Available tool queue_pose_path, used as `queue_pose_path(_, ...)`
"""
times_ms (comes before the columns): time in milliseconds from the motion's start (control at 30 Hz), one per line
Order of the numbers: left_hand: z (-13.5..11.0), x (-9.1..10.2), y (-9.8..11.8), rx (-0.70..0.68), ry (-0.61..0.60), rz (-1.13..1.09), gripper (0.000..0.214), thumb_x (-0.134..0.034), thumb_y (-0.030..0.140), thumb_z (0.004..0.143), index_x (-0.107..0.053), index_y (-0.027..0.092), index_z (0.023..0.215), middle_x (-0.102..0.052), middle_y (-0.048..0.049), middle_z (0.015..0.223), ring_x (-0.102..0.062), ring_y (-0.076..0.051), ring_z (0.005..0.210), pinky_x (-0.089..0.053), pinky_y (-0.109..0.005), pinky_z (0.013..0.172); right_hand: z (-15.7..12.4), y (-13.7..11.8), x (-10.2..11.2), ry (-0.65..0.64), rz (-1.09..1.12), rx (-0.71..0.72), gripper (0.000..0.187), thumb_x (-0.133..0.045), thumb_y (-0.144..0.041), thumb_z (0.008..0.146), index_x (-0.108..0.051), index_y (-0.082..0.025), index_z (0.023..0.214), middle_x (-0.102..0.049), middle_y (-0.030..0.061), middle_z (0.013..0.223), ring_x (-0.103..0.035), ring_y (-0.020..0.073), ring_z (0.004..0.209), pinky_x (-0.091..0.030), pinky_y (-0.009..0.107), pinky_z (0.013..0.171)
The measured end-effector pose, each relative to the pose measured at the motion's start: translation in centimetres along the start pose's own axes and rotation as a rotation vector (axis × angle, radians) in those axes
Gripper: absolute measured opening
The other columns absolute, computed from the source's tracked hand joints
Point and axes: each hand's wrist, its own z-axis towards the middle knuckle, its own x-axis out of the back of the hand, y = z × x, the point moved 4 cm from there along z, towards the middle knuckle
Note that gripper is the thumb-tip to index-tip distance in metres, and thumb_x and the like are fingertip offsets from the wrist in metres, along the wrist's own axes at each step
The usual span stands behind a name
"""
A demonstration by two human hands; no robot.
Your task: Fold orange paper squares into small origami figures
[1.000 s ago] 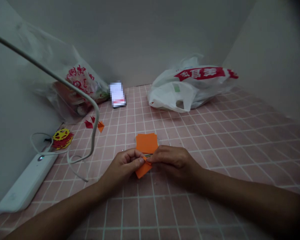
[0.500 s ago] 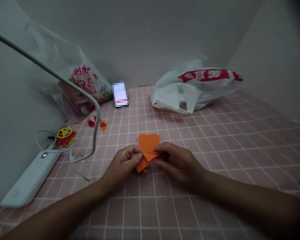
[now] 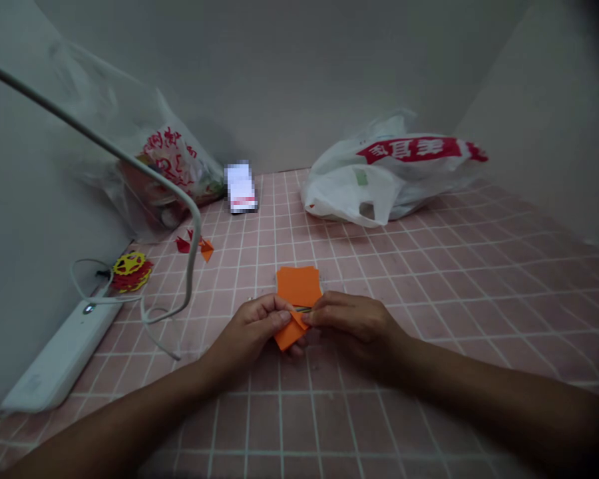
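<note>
My left hand [image 3: 252,332] pinches a small folded piece of orange paper [image 3: 288,334] just above the pink tiled surface [image 3: 429,286]. My right hand [image 3: 352,322] is closed around a thin metal tool, likely small scissors [image 3: 302,309], whose tip meets the paper's upper edge. A stack of flat orange paper squares [image 3: 298,285] lies right behind both hands.
A clear bag with red print [image 3: 160,173] leans at the back left; a white bag with red lettering [image 3: 389,176] lies at the back right. A white power strip [image 3: 54,362] and its cable [image 3: 190,219] run along the left. Yellow and red paper cut-outs [image 3: 130,269] and scraps [image 3: 194,246] lie nearby.
The folded orange paper turned slightly between my fingers, and my right hand shifted back in against it. Everything else stayed where it was.
</note>
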Motion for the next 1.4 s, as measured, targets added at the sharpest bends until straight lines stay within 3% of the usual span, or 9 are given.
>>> queue_pose_path(400, 0.1, 0.1, 0.3, -0.024, 0.063, 0.012, 0.023, -0.070, 0.035, 0.083, -0.060, 0.015, 0.076, -0.063, 0.0004, 0.067, -0.055, -0.009, 0.056, -0.042, -0.020, 0.054, -0.2, 0.3, -0.3, -0.006, -0.103, 0.006, 0.022, -0.047, -0.009, 0.096, -0.067, -0.018, 0.100, -0.068, 0.0059, 0.084, -0.065, 0.0143, 0.071, -0.053, 0.024, 0.060)
queue_pose_path(500, 0.2, 0.1, 0.4, -0.033, 0.089, 0.066, 0.025, -0.073, 0.036, 0.078, -0.058, 0.016, 0.074, -0.061, 0.0021, 0.065, -0.053, -0.009, 0.055, -0.040, -0.021, 0.053, -0.1, 0.2, -0.3, -0.001, -0.046, -0.003, 0.022, -0.047, -0.010, 0.096, -0.066, -0.020, 0.101, -0.070, 0.0055, 0.088, -0.065, 0.0148, 0.077, -0.053, 0.026, 0.066)
queue_pose_path(567, 0.1, 0.2, 0.6, -0.059, 0.107, 0.137, 0.025, -0.071, 0.037, 0.079, -0.058, 0.017, 0.076, -0.062, 0.0016, 0.066, -0.055, -0.010, 0.057, -0.041, -0.022, 0.055, 0.0, 0.5, -0.2, 0.006, 0.014, -0.087, 0.020, -0.049, -0.009, 0.094, -0.065, -0.021, 0.099, -0.070, 0.0047, 0.090, -0.065, 0.0155, 0.080, -0.052, 0.028, 0.071)
queue_pose_path(633, 0.0, 0.3, 1.0, -0.110, 0.148, 0.231, 0.023, -0.069, 0.037, 0.080, -0.058, 0.017, 0.077, -0.063, 0.0015, 0.067, -0.056, -0.011, 0.059, -0.042, -0.022, 0.057, -0.1, 1.1, -0.2, 0.024, 0.150, -0.274, 0.016, -0.053, -0.011, 0.092, -0.064, -0.021, 0.099, -0.068, 0.0029, 0.088, -0.064, 0.0142, 0.075, -0.051, 0.028, 0.069)
queue_pose_path(733, -0.3, 0.5, 1.5, -0.203, 0.230, 0.411, 0.019, -0.065, 0.034, 0.082, -0.059, 0.017, 0.077, -0.059, 0.0029, 0.065, -0.053, -0.010, 0.058, -0.039, -0.021, 0.055, -0.4, 2.1, -0.8, 0.024, 0.524, -0.585, 0.011, -0.053, -0.023, 0.093, -0.059, -0.019, 0.102, -0.063, -0.0002, 0.080, -0.060, 0.0115, 0.062, -0.050, 0.025, 0.058)
queue_pose_path(800, -0.5, 0.6, 1.7, -0.260, 0.262, 0.536, 0.016, -0.062, 0.032, 0.084, -0.059, 0.017, 0.077, -0.058, 0.0032, 0.063, -0.051, -0.010, 0.057, -0.038, -0.021, 0.054, -0.5, 2.3, -1.2, -0.004, 0.702, -0.692, 0.018, -0.050, -0.034, 0.096, -0.058, -0.018, 0.099, -0.060, -0.0014, 0.073, -0.058, 0.0112, 0.057, -0.048, 0.024, 0.055)
queue_pose_path(1000, -0.7, 0.4, 1.5, -0.287, 0.268, 0.653, 0.016, -0.062, 0.032, 0.083, -0.059, 0.019, 0.074, -0.060, 0.0017, 0.061, -0.054, -0.013, 0.055, -0.040, -0.022, 0.052, -0.4, 1.9, -1.3, -0.069, 0.542, -0.758, 0.022, -0.062, -0.034, 0.088, -0.062, -0.017, 0.075, -0.055, -0.0025, 0.066, -0.049, 0.0092, 0.056, -0.038, 0.022, 0.051)
queue_pose_path(1167, -0.7, 0.3, 1.6, -0.280, 0.260, 0.602, 0.017, -0.061, 0.033, 0.083, -0.059, 0.019, 0.075, -0.061, 0.0011, 0.062, -0.054, -0.012, 0.055, -0.040, -0.022, 0.052, -0.8, 2.1, -1.6, -0.054, 0.682, -0.872, 0.023, -0.063, -0.036, 0.086, -0.059, -0.017, 0.073, -0.057, -0.0032, 0.062, -0.049, 0.0079, 0.048, -0.035, 0.020, 0.046)
queue_pose_path(1400, -0.7, 0.4, 1.8, -0.304, 0.271, 0.597, 0.016, -0.061, 0.032, 0.084, -0.060, 0.017, 0.076, -0.061, 0.0013, 0.064, -0.053, -0.011, 0.057, -0.040, -0.022, 0.054, -0.7, 2.4, -1.7, -0.018, 0.846, -0.903, 0.034, -0.058, -0.046, 0.089, -0.058, -0.016, 0.074, -0.061, -0.0013, 0.064, -0.049, 0.0064, 0.045, -0.035, 0.020, 0.044)
